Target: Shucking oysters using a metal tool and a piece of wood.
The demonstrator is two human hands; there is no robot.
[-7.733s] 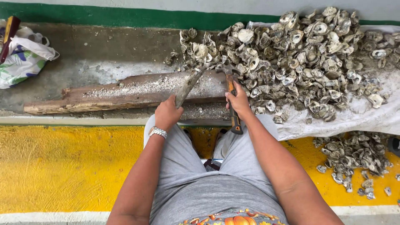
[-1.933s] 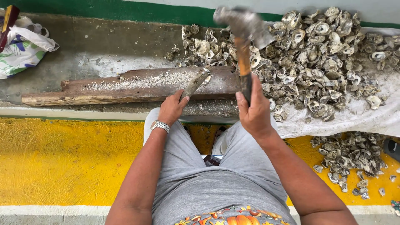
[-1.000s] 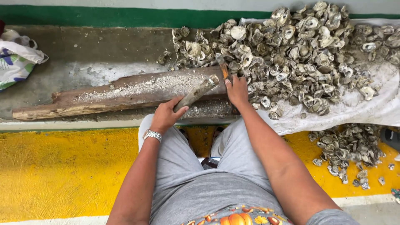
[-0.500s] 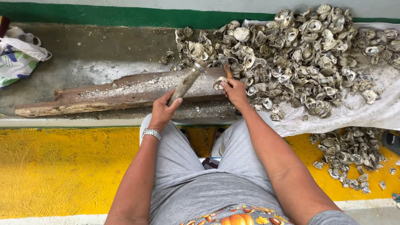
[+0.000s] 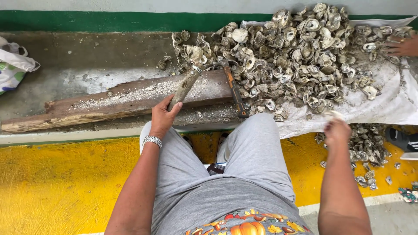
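My left hand (image 5: 163,116) grips the lower end of a long grey chisel-like tool (image 5: 185,85), whose tip rests on a worn wooden plank (image 5: 122,99). My right hand (image 5: 336,129) is out to the right above a small heap of shells (image 5: 370,146) and holds a pale oyster shell (image 5: 333,115), blurred by motion. A hammer (image 5: 234,88) with an orange and black handle lies on the plank's right end, touched by neither hand. A big pile of oysters (image 5: 296,52) covers the white sheet behind it.
Another person's hand (image 5: 402,45) rests on the oyster pile at the far right. A white and green bag (image 5: 13,65) sits at the left edge. A yellow painted floor band (image 5: 65,182) runs under my knees. A dark sandal (image 5: 402,139) shows at the right.
My right hand left the plank, where it had used the hammer, and swung right with a shell. The hammer now lies on the plank. My left hand stays on the chisel-like tool.
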